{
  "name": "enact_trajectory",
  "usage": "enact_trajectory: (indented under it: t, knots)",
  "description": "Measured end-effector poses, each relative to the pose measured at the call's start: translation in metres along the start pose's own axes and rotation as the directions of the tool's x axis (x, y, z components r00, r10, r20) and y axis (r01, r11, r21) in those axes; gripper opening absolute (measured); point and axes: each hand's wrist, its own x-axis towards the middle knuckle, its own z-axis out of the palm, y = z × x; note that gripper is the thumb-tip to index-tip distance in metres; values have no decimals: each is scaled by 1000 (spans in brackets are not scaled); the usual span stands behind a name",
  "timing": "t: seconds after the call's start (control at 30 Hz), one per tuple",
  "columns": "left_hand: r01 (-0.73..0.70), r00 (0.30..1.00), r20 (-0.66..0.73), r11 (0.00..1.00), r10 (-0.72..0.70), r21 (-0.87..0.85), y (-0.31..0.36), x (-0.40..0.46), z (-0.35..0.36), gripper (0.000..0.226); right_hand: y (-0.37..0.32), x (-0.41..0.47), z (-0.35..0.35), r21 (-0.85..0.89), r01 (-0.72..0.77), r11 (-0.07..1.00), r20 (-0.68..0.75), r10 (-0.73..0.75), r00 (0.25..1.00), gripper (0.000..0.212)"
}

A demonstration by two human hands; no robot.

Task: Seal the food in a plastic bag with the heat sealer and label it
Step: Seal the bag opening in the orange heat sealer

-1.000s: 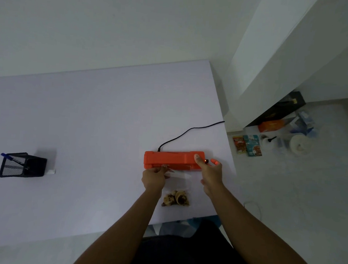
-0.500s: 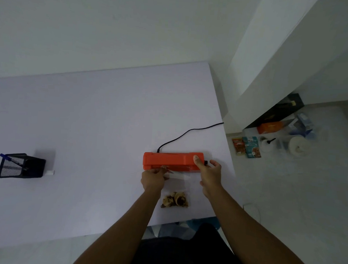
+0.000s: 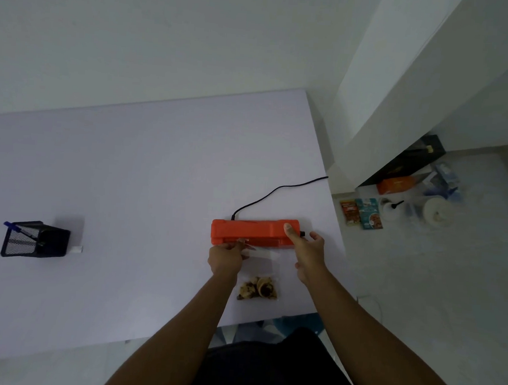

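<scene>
An orange heat sealer [image 3: 253, 231] lies on the white table [image 3: 129, 169], its black cord [image 3: 276, 190] running off the right edge. A clear plastic bag [image 3: 262, 261] with brown food [image 3: 258, 288] at its near end lies in front of the sealer, its open end at the sealer's jaw. My left hand [image 3: 226, 257] pinches the bag's top left corner at the jaw. My right hand [image 3: 307, 253] is at the sealer's right end, thumb on top of the lid, fingers spread by a small black knob.
A black mesh pen holder [image 3: 34, 240] with a blue pen stands far left on the table, a small white object beside it. Packets, an orange box and containers [image 3: 395, 201] lie on the floor to the right. The table's near edge is close to my body.
The orange light near my right fingertips has gone out. My right hand has shifted slightly at the sealer's end; the left hand stays on the bag.
</scene>
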Motion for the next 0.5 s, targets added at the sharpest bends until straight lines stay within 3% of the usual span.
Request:
enact_trajectory:
  t: [0.1,0.3,0.4,0.5]
  knots:
    - [6,1000,0,1000,-6,7,2,-1,0,21,-4,-3,-1,-27,32,999,-20,-33,999,95]
    - [20,1000,2,1000,-20,14,1,-1,-1,24,-6,-26,6,-192,339,921,-33,-352,936,54]
    - [16,1000,-9,1000,-16,17,4,-2,-2,23,-11,-50,14,-151,455,877,62,-451,890,32]
    - [6,1000,-7,999,-6,39,6,-4,-3,19,-13,-76,28,-47,491,870,229,-469,853,31]
